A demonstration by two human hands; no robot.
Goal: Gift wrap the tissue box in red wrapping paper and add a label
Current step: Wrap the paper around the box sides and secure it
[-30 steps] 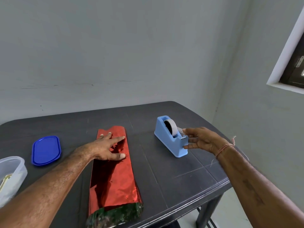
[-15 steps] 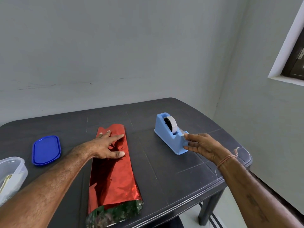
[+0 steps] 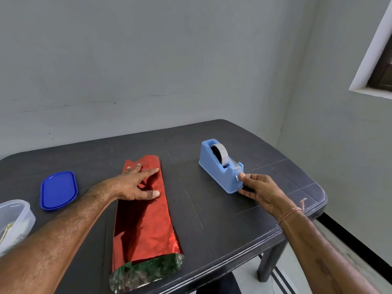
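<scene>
A long parcel of shiny red wrapping paper (image 3: 146,225) lies lengthwise on the dark table (image 3: 244,221). Its near open end (image 3: 146,272) reflects green, and the tissue box inside is hidden. My left hand (image 3: 135,185) lies flat on the far part of the paper with fingers spread. A light blue tape dispenser (image 3: 214,166) with a roll of tape (image 3: 222,154) stands to the right. My right hand (image 3: 261,189) is at its near end, thumb and forefinger pinched on the tape end at the cutter.
A blue plastic lid (image 3: 58,189) lies at the left. A clear plastic container (image 3: 12,219) stands at the left edge. The table's front and right edges are close to the parcel and the dispenser. Grey walls stand behind and to the right.
My right hand has dropped from beside the tape roll down to the dispenser's near end by the cutter. My left hand stays pressed on the red paper.
</scene>
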